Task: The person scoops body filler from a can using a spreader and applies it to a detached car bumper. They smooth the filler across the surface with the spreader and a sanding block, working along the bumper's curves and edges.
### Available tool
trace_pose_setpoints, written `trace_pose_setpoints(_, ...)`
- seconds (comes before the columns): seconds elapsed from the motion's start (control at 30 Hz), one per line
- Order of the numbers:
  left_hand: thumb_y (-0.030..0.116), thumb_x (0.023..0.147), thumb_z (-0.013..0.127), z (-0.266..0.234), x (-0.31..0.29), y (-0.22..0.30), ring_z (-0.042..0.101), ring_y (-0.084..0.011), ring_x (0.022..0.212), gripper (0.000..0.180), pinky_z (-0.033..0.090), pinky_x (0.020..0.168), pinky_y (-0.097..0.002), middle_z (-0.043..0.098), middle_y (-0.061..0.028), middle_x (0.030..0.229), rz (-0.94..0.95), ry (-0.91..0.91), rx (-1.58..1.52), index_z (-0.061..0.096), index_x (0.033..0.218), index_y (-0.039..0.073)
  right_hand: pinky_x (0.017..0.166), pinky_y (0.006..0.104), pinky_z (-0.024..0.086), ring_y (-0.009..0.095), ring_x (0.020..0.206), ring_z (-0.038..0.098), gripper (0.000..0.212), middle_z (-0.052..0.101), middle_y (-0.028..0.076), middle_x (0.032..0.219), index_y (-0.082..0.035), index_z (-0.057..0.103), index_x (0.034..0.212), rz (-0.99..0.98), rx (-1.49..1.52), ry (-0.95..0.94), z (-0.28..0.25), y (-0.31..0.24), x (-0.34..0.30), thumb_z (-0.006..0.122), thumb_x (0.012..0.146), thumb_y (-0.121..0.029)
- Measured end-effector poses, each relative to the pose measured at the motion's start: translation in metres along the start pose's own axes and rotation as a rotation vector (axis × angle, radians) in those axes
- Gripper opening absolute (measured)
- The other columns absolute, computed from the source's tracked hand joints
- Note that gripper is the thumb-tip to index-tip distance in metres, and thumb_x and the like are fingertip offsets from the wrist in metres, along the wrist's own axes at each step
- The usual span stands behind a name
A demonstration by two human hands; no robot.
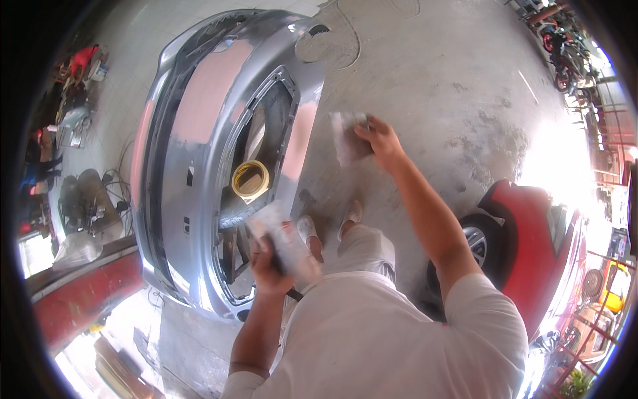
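- I get soft, middling light on the floor [419, 73] just right of the grey bumper [176, 173].
- Far right of the bumper, strong daylight burns the floor white.
- More glare bleaches the area below the bumper, and pale highlights run along its lower end.
- Right of the bumper, the pale sheet [287, 236] in the left hand [268, 269] is smeared; the right hand [384, 141] looks slightly soft.
- All around the bumper, my fisheye bends straight edges into black corners.
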State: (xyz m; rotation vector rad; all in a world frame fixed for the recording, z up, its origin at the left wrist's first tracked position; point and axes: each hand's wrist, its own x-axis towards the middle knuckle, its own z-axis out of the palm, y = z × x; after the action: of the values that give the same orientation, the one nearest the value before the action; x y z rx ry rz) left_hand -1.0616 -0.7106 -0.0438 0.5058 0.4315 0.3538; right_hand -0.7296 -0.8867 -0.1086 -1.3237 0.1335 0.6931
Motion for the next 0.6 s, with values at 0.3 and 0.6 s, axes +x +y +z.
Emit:
trace_pose_setpoints(0.3,0.032,0.116,0.046,0.000,-0.031,0.014,0.070,-0.0223,0.074,0.029,0.046,0.036,-0.0316,0.067,-0.0124,0.101,0.097,-0.156,-0.263,0.051,0.126,0.005,0.094,0.0358,0.055,0.020,0.114,0.069,0.050,0.075,0.015,0.126,-0.002,0.066,0.141,-0.202,-0.649,-0.118,0.037,-0.029,0.120,0.079,0.094,-0.013)
trace_pose_setpoints(0.6,0.036,0.116,0.042,-0.011,-0.036,0.014,0.062,-0.0253,0.066,0.037,0.050,0.040,-0.0366,0.066,-0.0136,0.101,0.135,-0.083,-0.332,0.057,0.132,0.006,0.090,0.0376,0.059,0.023,0.102,0.075,0.053,0.078,0.017,0.118,-0.007,0.068,0.140,-0.317,-0.928,-0.305,0.047,0.017,0.059,0.082,0.090,-0.017)
